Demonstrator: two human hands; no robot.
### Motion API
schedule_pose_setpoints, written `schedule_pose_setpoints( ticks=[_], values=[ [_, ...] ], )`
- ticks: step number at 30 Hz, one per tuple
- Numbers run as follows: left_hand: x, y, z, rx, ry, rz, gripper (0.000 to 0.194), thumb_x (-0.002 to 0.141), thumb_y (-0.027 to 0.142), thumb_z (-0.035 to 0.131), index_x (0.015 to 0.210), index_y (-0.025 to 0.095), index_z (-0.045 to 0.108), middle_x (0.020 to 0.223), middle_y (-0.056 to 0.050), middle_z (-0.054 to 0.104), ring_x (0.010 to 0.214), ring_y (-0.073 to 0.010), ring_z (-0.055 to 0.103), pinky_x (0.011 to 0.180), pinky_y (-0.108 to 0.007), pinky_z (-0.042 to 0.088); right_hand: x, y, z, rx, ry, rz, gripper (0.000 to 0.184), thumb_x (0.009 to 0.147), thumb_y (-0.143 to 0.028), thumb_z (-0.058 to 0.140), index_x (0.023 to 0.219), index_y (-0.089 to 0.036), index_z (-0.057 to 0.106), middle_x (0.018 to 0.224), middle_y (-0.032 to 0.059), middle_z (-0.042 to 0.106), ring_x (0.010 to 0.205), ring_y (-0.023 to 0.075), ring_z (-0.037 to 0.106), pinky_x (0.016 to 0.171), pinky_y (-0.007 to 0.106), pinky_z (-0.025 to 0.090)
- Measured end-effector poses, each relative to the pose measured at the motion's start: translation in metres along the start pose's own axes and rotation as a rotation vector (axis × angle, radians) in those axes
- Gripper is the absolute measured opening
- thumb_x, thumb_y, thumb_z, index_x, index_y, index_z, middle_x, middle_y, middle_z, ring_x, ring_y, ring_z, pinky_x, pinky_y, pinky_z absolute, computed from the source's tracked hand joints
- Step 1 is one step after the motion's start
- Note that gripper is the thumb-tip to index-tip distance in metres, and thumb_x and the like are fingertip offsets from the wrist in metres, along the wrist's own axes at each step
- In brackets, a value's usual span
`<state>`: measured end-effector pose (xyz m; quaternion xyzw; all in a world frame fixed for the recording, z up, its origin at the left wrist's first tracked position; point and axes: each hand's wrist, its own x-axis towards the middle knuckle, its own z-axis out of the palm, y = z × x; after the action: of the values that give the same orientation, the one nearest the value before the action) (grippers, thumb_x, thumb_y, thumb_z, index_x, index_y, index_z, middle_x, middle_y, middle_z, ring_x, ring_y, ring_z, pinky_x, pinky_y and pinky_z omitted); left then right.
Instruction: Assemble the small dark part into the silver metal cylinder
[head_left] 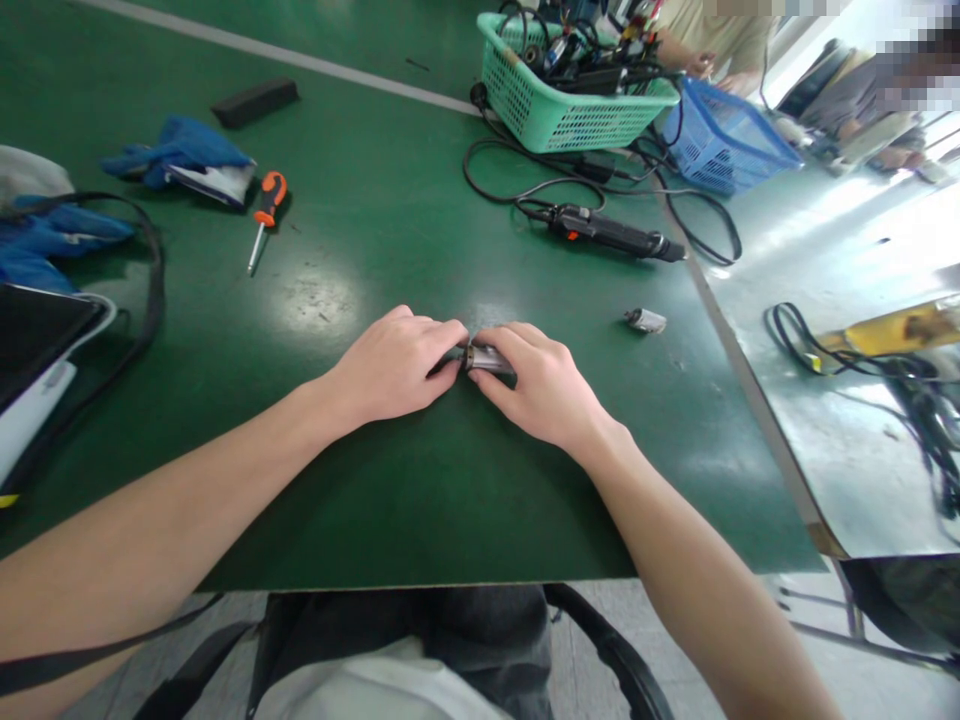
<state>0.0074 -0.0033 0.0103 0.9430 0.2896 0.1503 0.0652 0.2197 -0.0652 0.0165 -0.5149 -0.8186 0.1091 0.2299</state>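
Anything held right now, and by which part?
Small silvery cylinder: the right hand holds it by its sides. The left hand is at its dark end; grip there unclear.

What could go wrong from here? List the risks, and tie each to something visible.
The right hand holds a small metal part in its fingers, so it might slip out.
A loose metal piece lies on the green tabletop to the right; a sweep of that hand could knock it away.
The green basket holds a high heap of cables and devices, so something might tumble out.
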Motion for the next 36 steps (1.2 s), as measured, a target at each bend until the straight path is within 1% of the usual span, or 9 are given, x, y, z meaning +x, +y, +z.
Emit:
schedule_pose_setpoints(
  ticks=[7,23,31,36],
  values=[
    [-0.0006,-0.0017,0.0014,-0.019,-0.011,0.022,0.017,0.098,0.025,0.048,0.099,0.018,0.063,0.089,-0.005,0.073,0.079,-0.0206,0.067,0.077,-0.037,0.043,-0.0001,-0.0012,-0.001,-0.011,-0.004,0.022,0.022,0.095,-0.026,0.063,0.117,-0.023,0.063,0.111,0.0099,0.07,0.105,0.0296,0.065,0.091,0.043,0.053],
    [-0.0014,-0.0013,0.0029,-0.025,0.018,-0.011,0.015,0.094,0.027,0.05,0.092,0.017,0.062,0.08,-0.004,0.07,0.073,-0.0196,0.065,0.075,-0.036,0.044,0.0001,-0.0003,-0.0033,-0.027,-0.016,0.054,0.023,0.093,-0.026,0.061,0.115,-0.021,0.063,0.109,0.0097,0.071,0.104,0.0284,0.065,0.089,0.04,0.051],
    [-0.0014,-0.0017,0.0027,-0.04,0.032,-0.021,0.015,0.093,0.027,0.05,0.091,0.017,0.062,0.079,-0.003,0.07,0.072,-0.0192,0.065,0.076,-0.036,0.044,-0.0003,0.0013,-0.0021,-0.046,0.003,0.067,0.02,0.09,-0.025,0.061,0.11,-0.021,0.063,0.104,0.0087,0.071,0.099,0.0273,0.065,0.086,0.039,0.05],
    [-0.0002,-0.0013,0.0025,-0.04,0.028,-0.024,0.016,0.094,0.027,0.05,0.092,0.017,0.062,0.079,-0.003,0.07,0.072,-0.019,0.064,0.076,-0.036,0.044,-0.0002,0.0018,-0.0014,-0.047,0.005,0.064,0.021,0.09,-0.025,0.06,0.111,-0.021,0.063,0.105,0.009,0.071,0.099,0.0274,0.065,0.085,0.038,0.05]
  ],
)
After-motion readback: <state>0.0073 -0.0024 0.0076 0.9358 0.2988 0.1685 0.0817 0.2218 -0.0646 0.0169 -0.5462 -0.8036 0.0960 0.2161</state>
